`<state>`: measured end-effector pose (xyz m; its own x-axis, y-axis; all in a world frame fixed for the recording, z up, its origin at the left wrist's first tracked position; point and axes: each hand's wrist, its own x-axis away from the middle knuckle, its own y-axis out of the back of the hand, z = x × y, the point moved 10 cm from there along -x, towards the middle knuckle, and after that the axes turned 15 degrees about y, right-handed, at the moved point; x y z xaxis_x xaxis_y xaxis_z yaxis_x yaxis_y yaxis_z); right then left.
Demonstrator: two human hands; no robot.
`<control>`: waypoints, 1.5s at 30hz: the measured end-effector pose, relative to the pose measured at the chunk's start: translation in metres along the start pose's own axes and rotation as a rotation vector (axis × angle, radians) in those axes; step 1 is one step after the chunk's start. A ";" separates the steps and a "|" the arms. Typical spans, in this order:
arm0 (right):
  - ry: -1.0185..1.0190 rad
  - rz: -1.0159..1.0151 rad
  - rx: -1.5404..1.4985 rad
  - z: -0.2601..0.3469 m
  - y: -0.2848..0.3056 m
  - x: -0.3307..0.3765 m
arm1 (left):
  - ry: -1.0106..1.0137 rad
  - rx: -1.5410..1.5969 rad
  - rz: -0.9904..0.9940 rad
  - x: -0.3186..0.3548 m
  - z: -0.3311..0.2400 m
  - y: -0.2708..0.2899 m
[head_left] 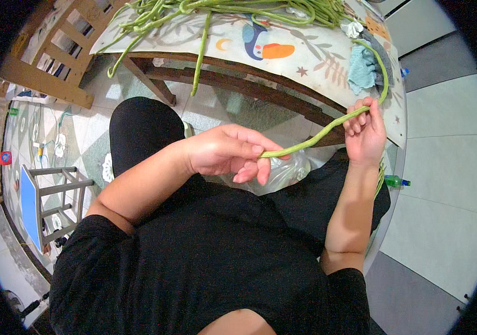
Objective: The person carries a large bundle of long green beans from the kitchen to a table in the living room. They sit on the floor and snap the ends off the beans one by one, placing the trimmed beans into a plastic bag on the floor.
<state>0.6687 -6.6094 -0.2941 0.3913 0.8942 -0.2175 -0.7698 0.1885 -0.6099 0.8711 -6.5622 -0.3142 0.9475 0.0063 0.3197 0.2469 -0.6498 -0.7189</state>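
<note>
Lap: the person sits in black clothes, both forearms coming up from the lower edge, a clear plastic bag resting between the knees just under the hands.
Left hand: the left hand pinches the near end of a long green bean between thumb and forefinger, the other fingers loosely curled below it.
Right hand: the right hand is closed around the same bean further along, fingers wrapped over it, palm toward the camera.
Bean: it runs taut between the two hands, then arcs up past the right hand toward the table edge.
Table: a patterned cloth covers it; a pile of long beans lies at its far side, a few hanging over the front edge; a blue rag sits near the right corner.
Floor: a small blue stool stands to the left; a green bottle lies by the right knee.
Step in hand: the bean's tip appears to be about to be snapped off, though the tip itself is partly hidden by the fingers.
Next move: it likely calls for a firm bend at the pinch, with the right hand holding steady so the piece drops over the bag.
</note>
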 end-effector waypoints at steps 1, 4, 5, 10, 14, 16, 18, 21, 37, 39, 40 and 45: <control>-0.005 -0.018 0.009 0.001 0.004 -0.001 | 0.009 0.041 0.004 0.000 0.001 -0.002; -0.013 -0.006 0.021 0.000 0.004 0.000 | 0.051 0.039 0.029 0.000 0.003 -0.008; -0.016 0.003 0.026 0.000 0.005 0.001 | 0.075 0.032 0.027 -0.001 0.005 -0.009; 0.049 -0.266 0.055 0.008 0.014 0.002 | 0.187 -0.419 -0.122 -0.009 0.028 0.007; 0.038 -0.142 -0.091 0.021 0.004 -0.002 | 0.068 -0.887 -0.431 -0.022 0.051 0.069; 0.058 -0.012 -0.125 0.023 0.006 -0.004 | 0.158 -1.011 -0.586 -0.025 0.069 0.110; -0.001 0.038 -0.133 0.014 0.001 0.001 | 0.358 -0.874 -0.728 -0.024 0.083 0.147; -0.069 0.217 -0.060 0.008 -0.030 0.017 | 0.408 -0.440 -0.917 -0.018 0.094 0.190; -0.339 0.976 0.521 0.003 -0.083 0.088 | -0.033 -0.183 -0.455 -0.016 0.007 0.067; -0.294 1.102 0.633 0.005 -0.096 0.090 | -0.256 -0.300 -0.406 0.003 -0.029 0.026; -0.103 1.082 0.613 0.009 -0.100 0.089 | -0.306 -0.338 -0.390 0.006 -0.043 0.009; -0.065 1.094 0.822 0.000 -0.089 0.089 | -0.372 -0.588 -0.505 0.027 -0.071 -0.013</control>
<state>0.7723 -6.5461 -0.2588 -0.6109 0.7538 -0.2419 -0.7513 -0.4556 0.4775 0.8790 -6.6074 -0.2523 0.7827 0.5830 0.2180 0.6091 -0.7895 -0.0752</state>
